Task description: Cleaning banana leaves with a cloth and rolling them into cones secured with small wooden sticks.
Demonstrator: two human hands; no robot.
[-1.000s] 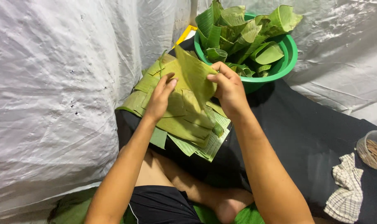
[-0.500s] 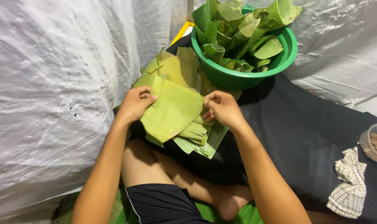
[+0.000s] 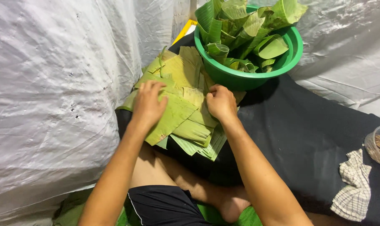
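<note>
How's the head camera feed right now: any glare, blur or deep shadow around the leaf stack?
Head view: sharp, no motion blur on the left hand, right hand or leaf stack; bright sheen on the white plastic sheet; dark shadow under the green basin and on the black cloth.

We found a stack of cut banana leaves [image 3: 186, 104] lying flat on the black cloth, just beside the green basin. The pieces were pale green, ribbed and overlapping unevenly, their lower edges fanned out toward the person's knee.
</note>
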